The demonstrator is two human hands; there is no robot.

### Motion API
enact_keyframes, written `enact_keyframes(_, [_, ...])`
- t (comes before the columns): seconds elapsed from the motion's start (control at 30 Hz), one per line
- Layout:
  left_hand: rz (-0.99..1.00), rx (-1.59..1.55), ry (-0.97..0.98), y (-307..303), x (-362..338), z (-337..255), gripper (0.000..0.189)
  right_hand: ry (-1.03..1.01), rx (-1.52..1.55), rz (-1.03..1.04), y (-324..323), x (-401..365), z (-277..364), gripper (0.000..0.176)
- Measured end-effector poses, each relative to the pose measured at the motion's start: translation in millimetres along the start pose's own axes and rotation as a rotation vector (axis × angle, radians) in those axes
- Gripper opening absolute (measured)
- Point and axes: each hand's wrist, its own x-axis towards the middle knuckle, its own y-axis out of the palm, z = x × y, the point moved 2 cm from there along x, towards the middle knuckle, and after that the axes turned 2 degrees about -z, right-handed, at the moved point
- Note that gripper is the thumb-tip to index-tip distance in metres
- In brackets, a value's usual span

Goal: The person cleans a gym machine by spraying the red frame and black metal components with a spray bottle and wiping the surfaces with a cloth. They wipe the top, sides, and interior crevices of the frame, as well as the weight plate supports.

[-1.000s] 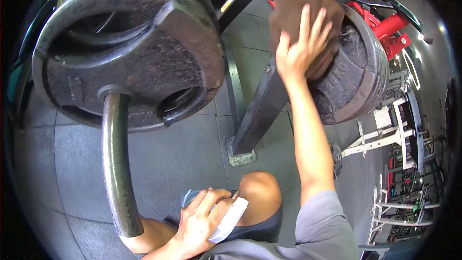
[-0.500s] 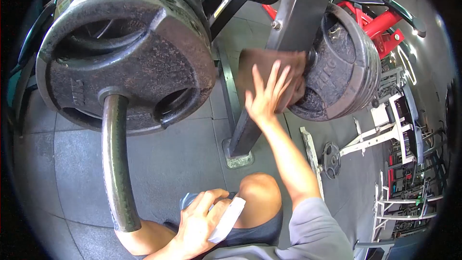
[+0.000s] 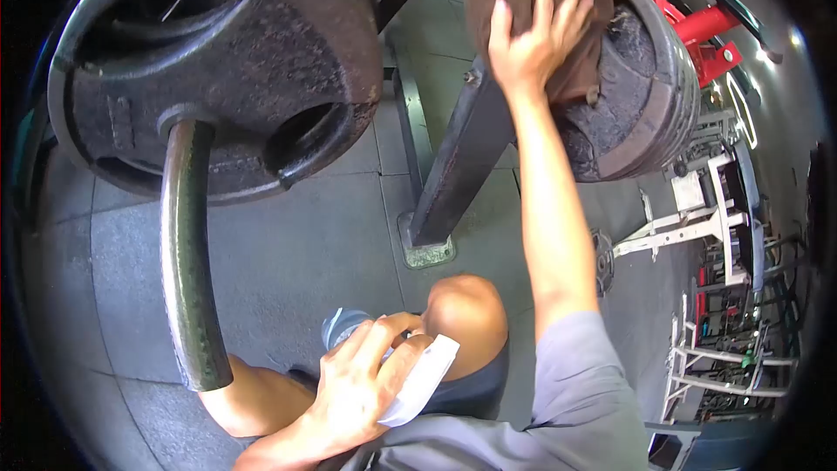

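My right hand (image 3: 540, 39) lies with fingers spread on a brown cloth (image 3: 580, 52), pressing it against the upper part of a dark metal post (image 3: 453, 161). The cloth hides that part of the post and overlaps the edge of a stack of weight plates (image 3: 641, 96). Low in view, my left hand (image 3: 357, 384) is closed around what looks like a spray bottle (image 3: 423, 384), with a white part and a clear bluish part showing. The fingers cover its middle. My left forearm passes behind the lower end of a curved metal bar (image 3: 187, 262).
Large weight plates (image 3: 261, 61) hang close on the left, with the curved bar jutting towards me. The post's foot plate (image 3: 427, 249) rests on grey floor tiles. My bent knee (image 3: 466, 318) is below it. A white-framed machine (image 3: 689, 227) and red frame parts (image 3: 706, 26) stand right.
My right hand and the cloth have moved up along the post and slightly right. The camera view has shifted a little, while my left hand keeps its hold.
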Motion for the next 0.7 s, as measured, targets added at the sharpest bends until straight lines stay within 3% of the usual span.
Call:
enact_keyframes(0.17, [0.061,0.001,-0.04,-6,-11,5,0.038,0.137,-0.016,0.31,-50,-182,39,0.086])
enact_keyframes(0.23, [0.098,0.021,-0.015,-2,-17,7,0.037,0.033,-0.003,0.544,-70,-247,48,0.087])
enact_keyframes(0.3, [0.126,0.037,0.005,0,-21,9,0.035,-0.041,0.003,0.698,-80,-247,39,0.088])
enact_keyframes(0.37, [0.141,0.028,0.019,1,-22,9,0.034,-0.199,-0.041,0.778,-78,-193,34,0.087])
enact_keyframes(0.5, [0.121,0.055,0.083,9,-24,9,0.038,-0.336,-0.104,0.623,-55,-123,33,0.066])
enact_keyframes(0.57, [0.142,0.096,0.091,14,-24,6,0.033,-0.36,-0.115,0.709,-52,-134,51,0.051])
enact_keyframes(0.63, [0.116,0.135,0.134,19,-26,7,0.03,-0.466,-0.107,0.958,-53,-181,55,0.048])
enact_keyframes(0.7, [0.095,0.138,0.131,22,-28,7,0.026,-0.457,-0.026,1.073,-60,-248,61,0.047])
